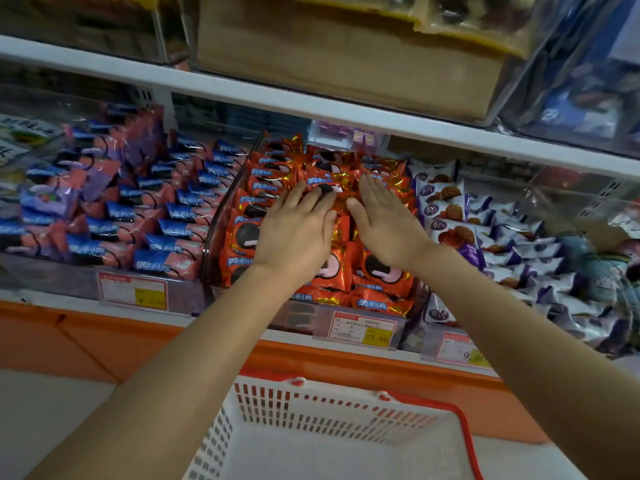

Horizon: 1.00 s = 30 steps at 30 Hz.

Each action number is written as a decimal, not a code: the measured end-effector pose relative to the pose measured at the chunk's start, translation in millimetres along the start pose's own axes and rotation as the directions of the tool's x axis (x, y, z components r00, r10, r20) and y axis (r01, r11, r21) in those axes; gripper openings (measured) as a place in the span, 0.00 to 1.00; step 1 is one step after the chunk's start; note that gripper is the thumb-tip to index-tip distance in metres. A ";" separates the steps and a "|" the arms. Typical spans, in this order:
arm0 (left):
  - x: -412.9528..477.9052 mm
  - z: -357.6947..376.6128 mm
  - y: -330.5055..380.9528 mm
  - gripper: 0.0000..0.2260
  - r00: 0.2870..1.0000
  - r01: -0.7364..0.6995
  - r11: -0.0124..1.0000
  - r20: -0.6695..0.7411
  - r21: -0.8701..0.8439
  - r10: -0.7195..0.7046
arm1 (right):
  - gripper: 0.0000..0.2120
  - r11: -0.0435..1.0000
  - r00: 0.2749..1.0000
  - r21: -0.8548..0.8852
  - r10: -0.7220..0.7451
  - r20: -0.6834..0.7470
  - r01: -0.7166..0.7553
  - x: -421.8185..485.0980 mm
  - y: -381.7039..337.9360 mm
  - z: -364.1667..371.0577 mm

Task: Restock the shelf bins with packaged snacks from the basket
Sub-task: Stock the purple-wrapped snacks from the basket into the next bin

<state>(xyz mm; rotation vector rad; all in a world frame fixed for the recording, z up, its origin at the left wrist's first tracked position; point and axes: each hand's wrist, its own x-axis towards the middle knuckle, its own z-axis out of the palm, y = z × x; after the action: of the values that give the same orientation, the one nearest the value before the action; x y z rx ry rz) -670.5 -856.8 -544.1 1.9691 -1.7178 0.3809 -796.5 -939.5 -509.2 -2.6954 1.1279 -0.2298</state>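
Note:
A clear shelf bin [209, 252] in the middle of the shelf is heaped with red-orange packs of sandwich cookies [381, 271]. My left hand [294, 233] lies flat on the pile, fingers straight and pointing away. Right beside it, my right hand [384, 220] also presses flat on the packs. Neither hand grips a pack. Below, a white basket [311, 410] with red handles stands in front of the shelf; the part of its inside that shows holds nothing.
Blue-and-pink cookie packs [138, 216] fill the left bin, white-and-purple biscuit packs [502, 237] the right. Price tags [362, 329] hang on the shelf's front edge above an orange base. An upper shelf board [311, 105] runs overhead with a cardboard box [346, 50].

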 end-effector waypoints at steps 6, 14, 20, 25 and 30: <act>-14.6 -29.4 0.3 0.20 0.996 -0.068 0.994 -0.060 -0.081 0.064 | 0.18 0.998 0.913 -0.038 -0.066 -0.402 0.055 -48.5 -13.7 -21.1; -63.2 -27.6 3.4 0.16 0.955 -0.285 0.958 0.093 0.040 0.280 | 0.28 0.936 0.932 -0.345 -0.186 -0.312 0.071 -87.7 13.9 11.9; -61.6 -31.5 2.3 0.24 0.947 -0.299 0.953 0.138 0.049 0.290 | 0.27 0.971 0.934 -0.207 -0.181 -0.309 0.119 -84.7 15.2 -3.0; -61.5 -31.3 -1.1 0.29 0.939 -0.322 0.943 0.153 0.082 0.307 | 0.21 0.995 0.961 0.031 -0.085 -0.265 0.097 -88.3 19.7 -14.7; -62.2 -34.8 2.4 0.23 0.940 -0.330 0.944 0.087 -0.009 0.330 | 0.21 0.987 0.956 0.125 -0.065 -0.287 0.104 -91.5 19.6 -21.1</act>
<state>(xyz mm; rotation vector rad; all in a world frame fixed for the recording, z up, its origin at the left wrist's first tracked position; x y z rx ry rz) -679.3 -786.1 -546.6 1.7208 -2.1131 0.4191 -878.2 -890.1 -499.5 -2.6467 1.0225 -0.7004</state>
